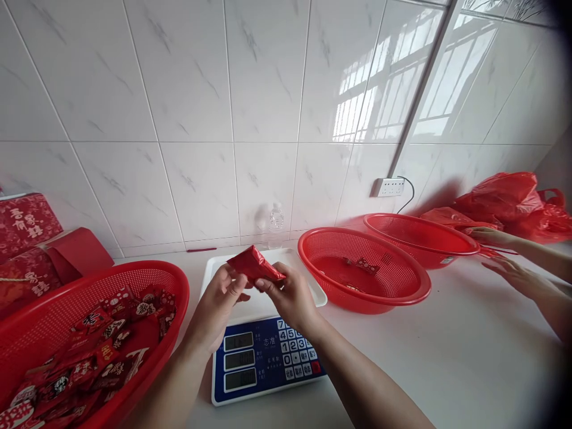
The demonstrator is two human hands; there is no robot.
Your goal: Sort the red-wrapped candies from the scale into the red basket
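Note:
A shiny red packet [252, 264] is pinched between both of my hands above the digital scale. My left hand [218, 301] is closed on its left end and my right hand [292, 296] on its right end. Under them lies the white tray of the scale [257, 308], whose blue keypad panel [269, 357] faces me; the digits are too faint to read. Left of the scale stands a red perforated basket [176, 298] with many small red wrapped packets [111, 328]. On the right, another red basket [370, 301] contains a few packets [367, 266].
Behind that basket stands a third red basket [420, 232]. Another person's hands [513, 274] reach in at the right, near red plastic bags [504, 196]. A clear bottle [276, 219] stands by the tiled wall, a power strip [389, 187] is on it, and red boxes [27, 226] sit far left.

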